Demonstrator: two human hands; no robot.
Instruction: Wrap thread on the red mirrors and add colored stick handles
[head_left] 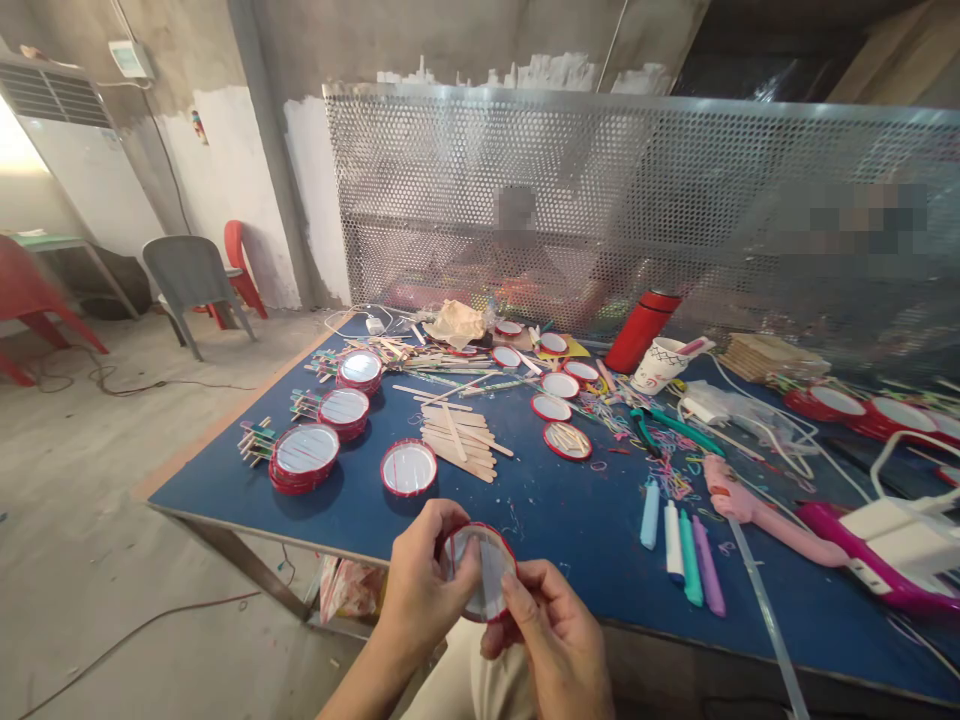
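Just off the front edge of the table, my left hand (431,570) and my right hand (551,625) hold a round red-rimmed disc (491,580) between them. Its pale, shiny face is turned up, with thin lines running across it. The left thumb lies over the face, while the right thumb and fingers pinch the lower right rim. A similar red-rimmed disc (408,468) lies flat on the table beyond my left hand. Behind it is a spread of flat wooden craft sticks (459,440).
Stacked discs (304,455) with sticks poking out stand along the left. On the right lie several coloured pens (690,555), a pink glue gun (765,515) with a clear glue stick, green-handled pliers (679,432) and a power strip (847,555). A red thermos (641,335) stands behind.
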